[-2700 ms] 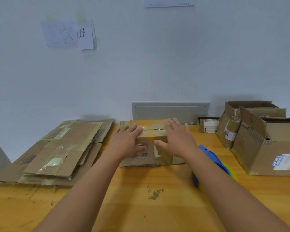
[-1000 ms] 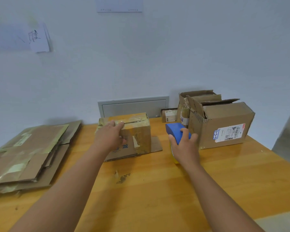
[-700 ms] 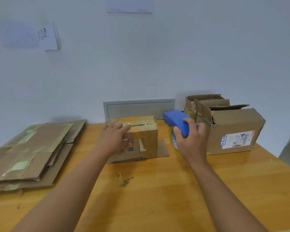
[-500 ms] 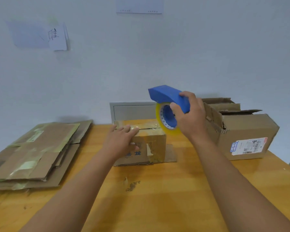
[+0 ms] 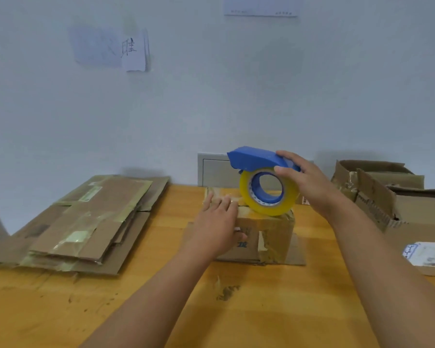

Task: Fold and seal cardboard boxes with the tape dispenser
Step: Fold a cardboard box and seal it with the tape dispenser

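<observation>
Tape dispenser is hanging in my right hand, fingers curling over its blue handle, just above the small box near the middle of the surface, toward its back edge. My left hand is pressing the box top, fingers straight, thumb on the front face. The dispenser's long axis is running left to right, nose pointing left, roll hanging below. The flap seam seems to run the same way, so I judge the roll should come straight down onto it.
</observation>
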Available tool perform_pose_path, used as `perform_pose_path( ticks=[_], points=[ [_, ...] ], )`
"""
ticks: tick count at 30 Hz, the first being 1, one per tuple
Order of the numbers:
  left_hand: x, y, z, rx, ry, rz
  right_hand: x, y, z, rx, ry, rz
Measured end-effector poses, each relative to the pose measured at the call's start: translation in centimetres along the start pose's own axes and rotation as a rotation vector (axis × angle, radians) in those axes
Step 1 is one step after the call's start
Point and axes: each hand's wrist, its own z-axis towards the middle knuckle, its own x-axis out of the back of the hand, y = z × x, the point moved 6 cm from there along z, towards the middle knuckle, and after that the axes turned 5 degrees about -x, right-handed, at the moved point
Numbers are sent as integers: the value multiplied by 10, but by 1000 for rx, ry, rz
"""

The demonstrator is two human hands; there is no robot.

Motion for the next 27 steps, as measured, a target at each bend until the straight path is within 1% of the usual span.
perform_pose_path(
  ticks=[3, 5, 9, 12, 18, 20, 22, 23, 25, 27],
  points=[
    [1, 1, 0, 10, -12, -4, -1, 10, 3, -63, 6, 58],
    [1, 2, -1, 14, -21, -11, -5, 14, 3, -82, 40, 123],
    [1, 1, -1, 5, -46, -23, -6, 11, 0, -8, 125, 214],
    [3, 0, 0, -14, -47, -20, 5, 2, -5, 62, 103, 161],
    [3, -6, 3, -42, -47, -17, 42, 0, -7, 103, 50, 99],
    [3, -7, 5, -35, -78, -18, 48, 5, -6, 105, 42, 106],
    [5, -6, 7, -14, -147, -43, 50, 9, -4, 99, 32, 124],
    [7, -6, 9, 11, -182, -101, 50, 11, -3, 96, 30, 132],
    [16, -7, 15, 119, -186, -345, 51, 14, -1, 91, 36, 153],
    [25, -9, 23, 253, -89, -609, 52, 17, 0, 81, 39, 185]
  ],
)
